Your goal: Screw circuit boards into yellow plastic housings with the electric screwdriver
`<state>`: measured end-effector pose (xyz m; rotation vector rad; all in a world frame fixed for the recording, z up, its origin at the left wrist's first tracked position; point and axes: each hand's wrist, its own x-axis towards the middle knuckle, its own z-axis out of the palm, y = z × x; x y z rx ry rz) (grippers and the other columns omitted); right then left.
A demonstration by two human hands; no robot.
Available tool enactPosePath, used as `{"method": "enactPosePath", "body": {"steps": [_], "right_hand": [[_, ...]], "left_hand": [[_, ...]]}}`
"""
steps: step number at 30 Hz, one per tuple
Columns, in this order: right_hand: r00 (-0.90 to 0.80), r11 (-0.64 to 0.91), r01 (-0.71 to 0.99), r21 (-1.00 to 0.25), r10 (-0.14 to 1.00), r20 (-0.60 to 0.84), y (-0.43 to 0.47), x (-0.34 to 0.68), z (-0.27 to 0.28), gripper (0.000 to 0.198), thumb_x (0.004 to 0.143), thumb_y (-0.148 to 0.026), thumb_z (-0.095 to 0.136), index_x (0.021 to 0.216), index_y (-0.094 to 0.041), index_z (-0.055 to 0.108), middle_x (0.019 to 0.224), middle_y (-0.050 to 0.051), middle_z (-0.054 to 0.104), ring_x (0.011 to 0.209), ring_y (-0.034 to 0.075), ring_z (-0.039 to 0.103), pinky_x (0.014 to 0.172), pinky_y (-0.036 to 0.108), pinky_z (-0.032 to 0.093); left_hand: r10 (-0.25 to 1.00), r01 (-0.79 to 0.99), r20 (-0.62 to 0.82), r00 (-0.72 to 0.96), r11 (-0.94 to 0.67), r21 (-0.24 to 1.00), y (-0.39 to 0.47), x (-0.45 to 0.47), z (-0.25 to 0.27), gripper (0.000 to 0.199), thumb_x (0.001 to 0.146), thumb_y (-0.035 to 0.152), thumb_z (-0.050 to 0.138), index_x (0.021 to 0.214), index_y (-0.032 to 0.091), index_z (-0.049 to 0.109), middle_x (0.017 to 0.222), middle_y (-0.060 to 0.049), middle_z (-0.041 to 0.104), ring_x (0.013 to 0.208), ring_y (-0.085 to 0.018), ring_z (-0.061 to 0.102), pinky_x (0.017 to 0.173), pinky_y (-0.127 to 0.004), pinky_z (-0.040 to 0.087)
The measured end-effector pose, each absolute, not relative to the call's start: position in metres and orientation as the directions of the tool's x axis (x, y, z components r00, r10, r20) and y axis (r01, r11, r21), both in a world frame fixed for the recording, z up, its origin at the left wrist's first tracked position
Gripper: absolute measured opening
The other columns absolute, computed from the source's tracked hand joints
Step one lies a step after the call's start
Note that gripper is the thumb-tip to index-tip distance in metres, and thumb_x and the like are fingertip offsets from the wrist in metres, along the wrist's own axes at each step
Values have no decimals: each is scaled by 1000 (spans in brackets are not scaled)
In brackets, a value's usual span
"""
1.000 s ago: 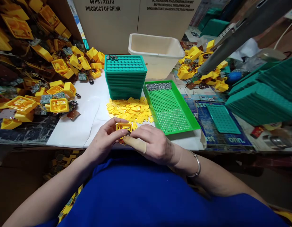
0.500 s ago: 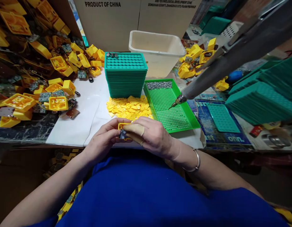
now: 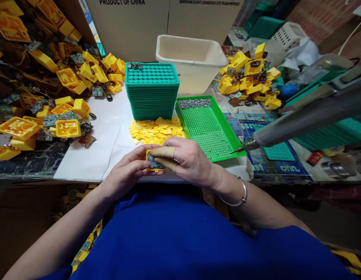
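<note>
Between my hands, at the table's front edge, is a small yellow plastic housing (image 3: 155,169) with a grey circuit board (image 3: 152,161) lying in its open side. My left hand (image 3: 130,165) grips the housing from the left, thumb along its near side. My right hand (image 3: 189,161), with tan covers on its fingers, presses its fingertips onto the board and the housing's right side, hiding part of both. Just beyond lies a pile of flat yellow pieces (image 3: 155,131). A green perforated tray (image 3: 209,128) with small metal screws (image 3: 194,103) at its far end sits to the right.
A stack of teal trays (image 3: 152,93) stands behind the yellow pile, before a translucent bin (image 3: 192,74). Heaped yellow housings (image 3: 67,128) with wires lie left, and another heap (image 3: 250,77) back right. A hanging screwdriver (image 3: 285,132) reaches in from the right over the green tray's corner.
The circuit board now lies flatter inside the housing, where before it was tilted. The hanging screwdriver has swung right and toward me. The view has shifted slightly.
</note>
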<state>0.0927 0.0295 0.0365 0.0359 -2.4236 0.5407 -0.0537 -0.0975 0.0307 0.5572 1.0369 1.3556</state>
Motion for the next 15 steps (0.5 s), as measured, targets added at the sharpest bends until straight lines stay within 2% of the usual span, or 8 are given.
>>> {"method": "enactPosePath", "body": {"steps": [3, 6, 11, 13, 15], "right_hand": [[-759, 902, -136, -409, 170, 628, 25, 92, 32, 21, 96, -24, 53, 97, -13, 70, 75, 5, 62, 70, 12, 55, 65, 25, 46], [-670, 895, -74, -441, 283, 686, 15, 91, 24, 15, 93, -25, 57, 91, -18, 69, 79, 4, 60, 76, 13, 54, 69, 28, 48], [-532, 783, -40, -621, 509, 676, -1, 83, 5, 4, 91, -25, 60, 92, -22, 63, 99, 5, 55, 94, 15, 58, 81, 32, 54], [-523, 731, -59, -680, 558, 644, -5, 81, 1, 5, 93, -24, 57, 96, -22, 61, 102, 4, 54, 98, 14, 58, 84, 32, 55], [-534, 729, -57, -682, 554, 638, -6, 85, 4, 11, 93, -27, 56, 102, -23, 61, 105, 5, 55, 100, 15, 59, 87, 33, 56]], "left_hand": [[959, -503, -259, -116, 168, 847, -98, -53, 30, 29, 81, 17, 65, 108, 25, 73, 114, -4, 68, 93, -20, 67, 81, -33, 58], [961, -438, -237, -142, 153, 886, -100, -52, 27, 31, 83, 21, 67, 114, 26, 70, 118, -5, 68, 100, -22, 66, 82, -31, 56], [967, -276, -147, -209, 86, 957, -100, -48, 19, 36, 87, 27, 65, 123, 26, 66, 125, -4, 66, 113, -24, 61, 93, -32, 51], [965, -258, -130, -227, 69, 964, -98, -46, 17, 36, 87, 26, 64, 123, 25, 66, 123, -4, 67, 112, -24, 61, 95, -32, 50], [960, -294, -150, -237, 77, 953, -95, -45, 18, 35, 86, 25, 63, 121, 24, 66, 118, -5, 69, 108, -24, 63, 93, -32, 50]]}}
